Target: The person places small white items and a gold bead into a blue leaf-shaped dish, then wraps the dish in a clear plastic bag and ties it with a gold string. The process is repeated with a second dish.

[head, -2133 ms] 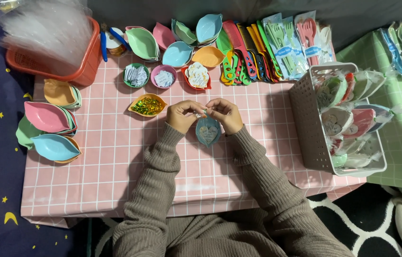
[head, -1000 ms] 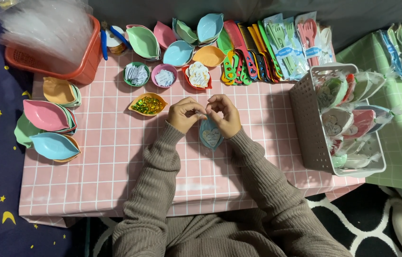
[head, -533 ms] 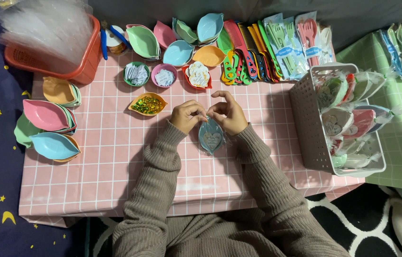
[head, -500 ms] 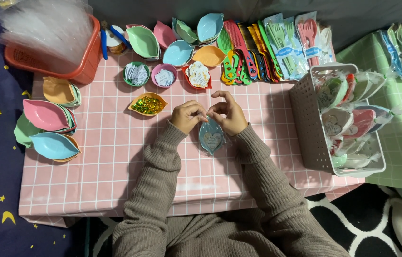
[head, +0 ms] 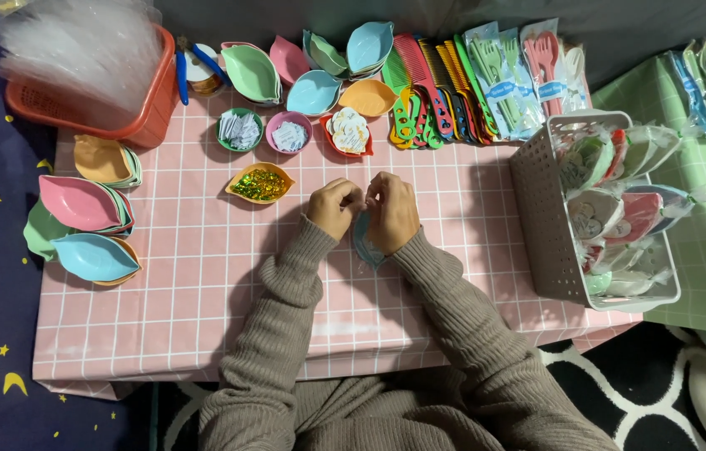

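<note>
Head view, looking straight down on a table covered with a pink grid-patterned cloth. Brown knitted sleeves reach in from the near edge.

Largest first: an orange basket heaped with clear plastic bags sits at the far left corner. A pale perforated basket stands at the right edge, holding wrapped leaf-shaped dishes. Along the far edge lie loose leaf-shaped dishes in green, pink, blue and orange, then a row of combs and packets of plastic cutlery. More stacked leaf dishes line the left edge. 3 small round bowls of paper pieces sit behind a small orange dish of shiny green and gold bits.

At the table's middle, both hands meet. The left hand and right hand are closed, fingertips pinched together over a blue leaf-shaped dish, held tilted between the palms and partly hidden; a clear wrapper seems to cover it, though that is hard to tell.

The work looks like packing: the wrapper's opening is being closed at the dish's far end. Next calls for a steady pinch while sealing or folding the opening.
</note>
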